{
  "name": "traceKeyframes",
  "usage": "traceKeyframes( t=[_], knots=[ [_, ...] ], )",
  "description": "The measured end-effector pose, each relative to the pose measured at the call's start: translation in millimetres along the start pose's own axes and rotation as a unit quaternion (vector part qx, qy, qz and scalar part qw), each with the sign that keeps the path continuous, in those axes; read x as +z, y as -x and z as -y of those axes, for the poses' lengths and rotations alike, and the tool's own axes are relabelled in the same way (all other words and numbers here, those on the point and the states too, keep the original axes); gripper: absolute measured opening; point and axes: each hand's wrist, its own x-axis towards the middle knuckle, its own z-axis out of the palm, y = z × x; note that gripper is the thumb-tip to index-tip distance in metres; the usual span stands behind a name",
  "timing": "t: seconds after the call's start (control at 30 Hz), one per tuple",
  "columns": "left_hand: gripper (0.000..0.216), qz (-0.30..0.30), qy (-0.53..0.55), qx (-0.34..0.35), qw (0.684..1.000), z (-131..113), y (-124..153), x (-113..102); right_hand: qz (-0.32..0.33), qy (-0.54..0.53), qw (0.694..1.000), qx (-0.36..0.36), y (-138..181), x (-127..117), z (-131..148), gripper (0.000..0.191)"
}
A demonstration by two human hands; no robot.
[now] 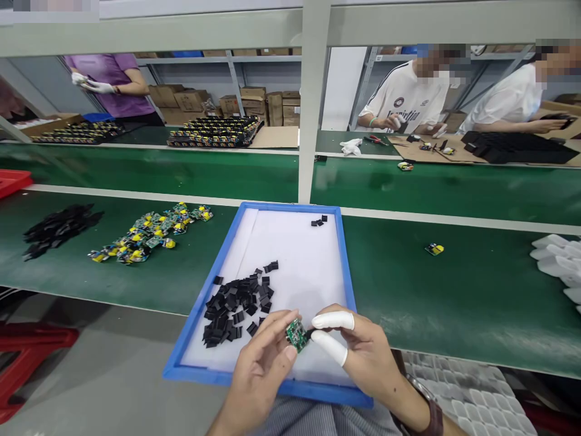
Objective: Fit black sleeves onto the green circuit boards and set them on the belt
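Note:
My left hand [265, 357] grips a small green circuit board [296, 335] by its edges, above the near part of a blue-rimmed white tray [348, 278]. White finger cots cover the thumb and forefinger of my right hand [358, 345], which pinch a small black piece [309, 334] right at the board's edge. Whether that piece touches the board I cannot tell. Left of my hands, a heap of small black clips [238, 303] lies in the tray. A few more black clips [319, 221] sit at its far right corner.
On the green bench, left of the tray, are a pile of circuit boards with yellow parts [145, 233] and black strips [59, 227]. To the right lie a single board [434, 249] and white pieces [558, 260]. A white post [313, 103] rises behind the tray. Co-workers stand across the line.

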Motion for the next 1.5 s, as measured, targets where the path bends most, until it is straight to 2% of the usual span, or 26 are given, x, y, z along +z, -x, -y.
traceKeyframes(
  t=[0.17, 0.3, 0.43, 0.6, 0.7, 0.83, 1.1, 1.33, 1.5],
  knots=[
    [0.035, 0.028, 0.105, -0.013, 0.994, -5.4, 1.2, 5.2, 0.01, 0.007, 1.0, -0.011, 4.0, 3.2, -2.8, 0.033],
    [0.033, 0.058, 0.111, 0.003, 0.992, -5.2, 1.0, 5.1, 0.016, 0.026, 0.998, -0.062, 7.4, 3.5, -5.5, 0.038],
    [0.039, 0.065, 0.126, -0.022, 0.99, -4.2, 1.5, 4.8, 0.033, 0.069, 0.991, -0.11, 10.1, 3.0, -3.1, 0.046],
    [0.04, 0.064, 0.142, -0.032, 0.987, -2.4, 1.0, 5.1, 0.046, 0.11, 0.979, -0.164, 11.4, 3.6, 1.3, 0.056],
    [0.041, 0.05, 0.138, -0.035, 0.989, -0.5, -0.8, 5.9, 0.052, 0.13, 0.973, -0.181, 11.5, 2.2, 3.0, 0.055],
    [0.041, 0.031, 0.11, -0.044, 0.992, 2.5, -1.2, 7.7, 0.079, 0.145, 0.975, -0.149, 10.4, -3.9, 9.8, 0.046],
    [0.042, 0.034, 0.033, -0.023, 0.999, 10.8, -3.5, 6.4, 0.117, 0.144, 0.981, -0.058, 6.1, -12.3, 21.4, 0.035],
    [0.041, 0.034, 0.026, 0.007, 0.999, 6.7, -4.8, 9.8, 0.11, 0.135, 0.985, 0.016, 4.1, -11.5, 20.4, 0.031],
    [0.039, 0.048, 0.038, -0.014, 0.998, 6.7, -5.5, 12.1, 0.13, 0.111, 0.985, 0.023, 2.5, -14.1, 18.3, 0.029]
  ],
)
